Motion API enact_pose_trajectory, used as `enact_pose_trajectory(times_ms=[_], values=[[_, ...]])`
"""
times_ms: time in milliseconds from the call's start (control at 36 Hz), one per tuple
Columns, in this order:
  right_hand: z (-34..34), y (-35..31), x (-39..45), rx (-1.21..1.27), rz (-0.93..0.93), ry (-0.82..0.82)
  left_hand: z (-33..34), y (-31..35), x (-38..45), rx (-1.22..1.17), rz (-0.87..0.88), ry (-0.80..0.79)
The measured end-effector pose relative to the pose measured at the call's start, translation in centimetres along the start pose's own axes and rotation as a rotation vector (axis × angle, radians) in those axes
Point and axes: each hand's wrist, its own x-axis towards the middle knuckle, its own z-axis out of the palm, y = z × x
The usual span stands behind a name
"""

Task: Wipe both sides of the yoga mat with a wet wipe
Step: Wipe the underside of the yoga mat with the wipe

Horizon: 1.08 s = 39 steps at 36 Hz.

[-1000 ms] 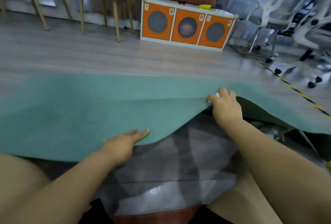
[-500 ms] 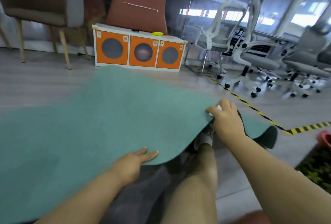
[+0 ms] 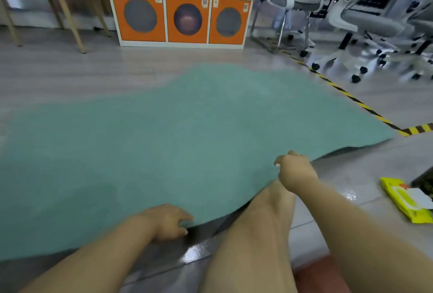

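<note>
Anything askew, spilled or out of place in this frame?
The yoga mat is not flat: both hands, left hand and right hand, hold its near edge up off the floor over the person's leg. The yellow wipe pack lies on the floor with its flap open. No spill or damage shows.

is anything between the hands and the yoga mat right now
Nothing visible. Both hands are already on the near edge of the yoga mat: the left hand grips it low down, and the right hand pinches it further right. The person's leg lies under that edge, not between.
</note>
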Motion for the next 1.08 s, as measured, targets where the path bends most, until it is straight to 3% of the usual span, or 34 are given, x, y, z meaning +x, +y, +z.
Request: enact_pose_trajectory(times_ms=[250,500,833,1083], values=[[2.5,-8.0,1.6,0.237,-0.184,-0.014,0.4,-5.8,-3.7,0.078,-0.228,-0.026],[5.2,-11.1,2.8,0.36,-0.215,-0.104,-0.9,-9.9,-2.8,0.045,-0.291,-0.033],[10.5,-16.9,10.7,0.285,-0.144,-0.123,-1.4,-18.0,2.5,-0.028,-0.404,0.015],[12.7,-20.8,21.7,0.231,-0.163,0.027,-3.6,-21.8,9.9,-0.146,-0.473,0.15]])
